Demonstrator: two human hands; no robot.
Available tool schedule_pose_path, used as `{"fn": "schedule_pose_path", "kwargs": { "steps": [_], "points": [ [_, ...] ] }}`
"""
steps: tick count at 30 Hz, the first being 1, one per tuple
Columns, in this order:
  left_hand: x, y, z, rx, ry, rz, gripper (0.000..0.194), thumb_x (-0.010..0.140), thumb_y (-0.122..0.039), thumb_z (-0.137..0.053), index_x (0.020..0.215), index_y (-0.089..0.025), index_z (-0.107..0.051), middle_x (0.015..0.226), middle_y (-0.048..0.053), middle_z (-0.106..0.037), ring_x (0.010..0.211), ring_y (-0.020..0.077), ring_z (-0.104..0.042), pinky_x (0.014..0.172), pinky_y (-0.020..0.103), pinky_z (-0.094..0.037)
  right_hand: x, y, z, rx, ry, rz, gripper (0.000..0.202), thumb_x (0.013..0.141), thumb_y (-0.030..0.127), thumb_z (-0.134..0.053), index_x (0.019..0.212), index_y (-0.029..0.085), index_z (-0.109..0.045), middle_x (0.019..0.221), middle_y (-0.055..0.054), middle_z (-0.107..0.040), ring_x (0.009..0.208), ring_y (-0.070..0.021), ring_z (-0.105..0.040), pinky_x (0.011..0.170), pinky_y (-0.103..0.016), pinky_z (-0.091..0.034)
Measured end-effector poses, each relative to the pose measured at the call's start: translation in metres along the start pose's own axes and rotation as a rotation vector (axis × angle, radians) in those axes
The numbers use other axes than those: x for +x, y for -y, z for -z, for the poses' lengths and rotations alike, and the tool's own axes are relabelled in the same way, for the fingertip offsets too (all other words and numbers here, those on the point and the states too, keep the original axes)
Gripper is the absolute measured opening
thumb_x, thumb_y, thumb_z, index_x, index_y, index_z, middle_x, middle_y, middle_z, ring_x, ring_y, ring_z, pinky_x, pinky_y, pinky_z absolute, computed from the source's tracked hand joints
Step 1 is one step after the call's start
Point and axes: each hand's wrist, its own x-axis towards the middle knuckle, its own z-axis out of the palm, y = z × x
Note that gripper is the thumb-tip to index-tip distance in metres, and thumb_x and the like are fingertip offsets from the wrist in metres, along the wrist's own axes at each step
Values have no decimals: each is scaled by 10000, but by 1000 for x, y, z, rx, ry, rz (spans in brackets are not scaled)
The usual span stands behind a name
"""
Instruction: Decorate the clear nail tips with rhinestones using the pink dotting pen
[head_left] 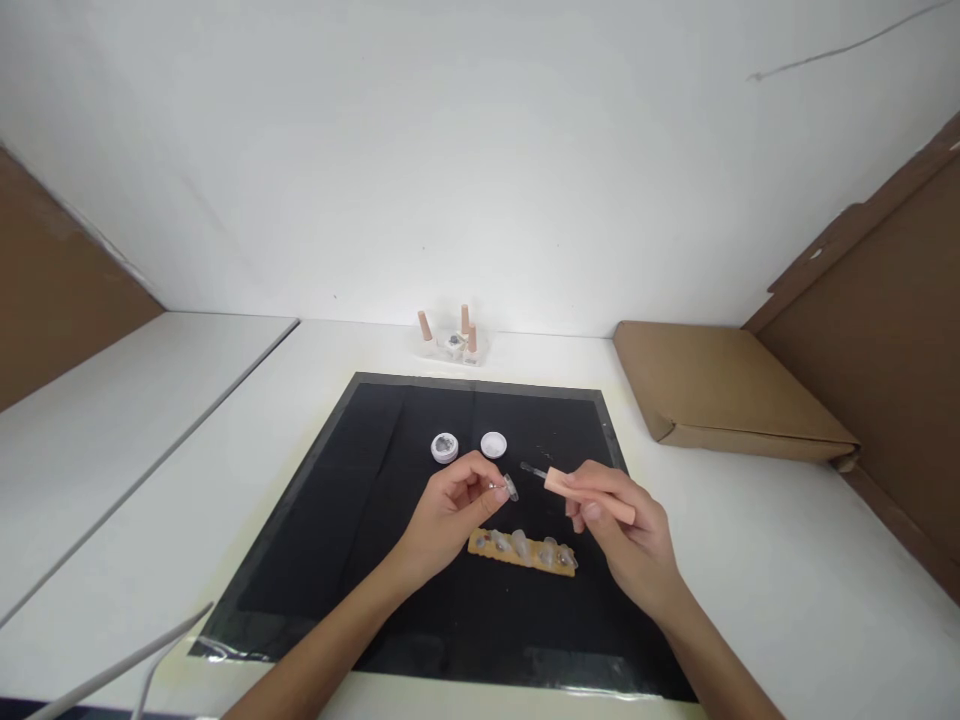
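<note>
My left hand pinches a small clear false nail between thumb and fingertips, above the black mat. In my right hand is a nail polish brush with a peach cap for a handle. Its bristle tip points left towards the false nail, a short gap away. Between and below both hands lies a yellow strip bearing several clear nail tips. Behind my left hand stands an open white jar with grey, shiny contents. A round white lid lies beside it.
A clear tray at the back holds nail polish bottles with peach caps and a small jar. To the right lies a flat cardboard box. White cables cross the front left corner. A white wall rises behind.
</note>
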Motion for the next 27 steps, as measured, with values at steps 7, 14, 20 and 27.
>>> {"fn": "schedule_pose_path", "kwargs": {
  "steps": [7, 14, 20, 27],
  "points": [
    [0, -4, -3, -12, 40, 94, 193, 769, -314, -671, 753, -149, -574, 707, -11, -517, 663, 101, -494, 642, 230, -401, 2, 6, -2, -68, 27, 8, 51, 867, 250, -557, 895, 226, -593, 694, 6, -575, 578, -122, -501, 529, -245, -393],
    [1, -6, -6, 9, 47, 143, 251, 739, -369, -686, 744, -151, -561, 691, -9, -520, 657, 116, -512, 648, 254, -418, 0, 4, -4, -109, 2, 41, 78, 871, 189, -529, 891, 224, -595, 700, 1, -585, 587, -126, -512, 530, -246, -414],
    [1, -5, -5, 44, 57, 123, 224, 736, -347, -688, 727, -137, -609, 686, -3, -525, 647, 117, -510, 633, 253, -407, -3, 5, -5, -187, -20, 8, 167, 856, 193, -539, 1012, 243, -568, 771, -13, -631, 626, -143, -574, 545, -243, -458],
    [2, -6, -6, -22, 1, 149, 260, 680, -321, -742, 640, -131, -568, 658, -18, -516, 626, 99, -496, 611, 238, -392, -2, 8, -8, -201, 38, 19, 51, 841, 168, -524, 867, 212, -532, 685, 13, -550, 545, -114, -491, 492, -230, -395]
  ]
}}
